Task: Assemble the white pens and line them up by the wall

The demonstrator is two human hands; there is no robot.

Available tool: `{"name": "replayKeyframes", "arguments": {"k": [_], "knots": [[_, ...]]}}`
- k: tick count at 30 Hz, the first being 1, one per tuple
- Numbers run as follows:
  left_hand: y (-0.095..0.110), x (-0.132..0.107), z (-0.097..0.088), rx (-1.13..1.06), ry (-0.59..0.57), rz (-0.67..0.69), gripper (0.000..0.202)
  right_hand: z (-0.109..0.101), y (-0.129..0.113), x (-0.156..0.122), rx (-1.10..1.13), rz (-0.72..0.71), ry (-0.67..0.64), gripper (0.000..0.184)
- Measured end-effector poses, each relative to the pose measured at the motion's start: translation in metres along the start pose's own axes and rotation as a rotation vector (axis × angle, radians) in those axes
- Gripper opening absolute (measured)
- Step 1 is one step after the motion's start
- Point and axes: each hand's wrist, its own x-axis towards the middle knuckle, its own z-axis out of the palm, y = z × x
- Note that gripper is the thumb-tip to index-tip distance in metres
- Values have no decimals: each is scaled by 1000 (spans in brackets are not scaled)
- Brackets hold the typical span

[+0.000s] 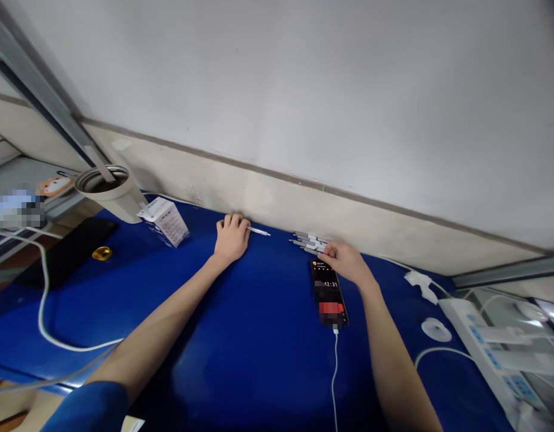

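Pens point(308, 242), a grey-and-white bundle, lie on the blue tabletop point(259, 360) against the wall point(277, 204), long axes running sideways, nearest the right hand point(346, 262). Its fingers sit together on the bundle's right end, grip unconfirmed, above a smartphone point(328, 292). Left hand point(232, 238) fingers curl closed on a white pen point(259, 231), tip toward the bundle.

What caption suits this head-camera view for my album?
Left hand holds a white pen; right hand touches pens beside a phone on a blue table.

Office-style desk point(254, 360) with power strip point(484, 354)
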Motion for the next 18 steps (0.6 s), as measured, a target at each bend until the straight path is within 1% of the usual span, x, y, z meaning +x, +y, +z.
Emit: {"name": "replayKeyframes", "arguments": {"k": [7,12,15,18], "knots": [[0,-4,-2,8,0,29,21,2,-3,-1,75,4,-96,19],[1,-16,-7,11,-4,55,21,-8,0,-3,137,-18,-180,27],[0,-24,-11,8,-11,75,21,-16,2,-4,164,-9,-178,30],[-2,-28,-12,6,-14,80,21,-18,3,-5,179,5,-158,30]]}}
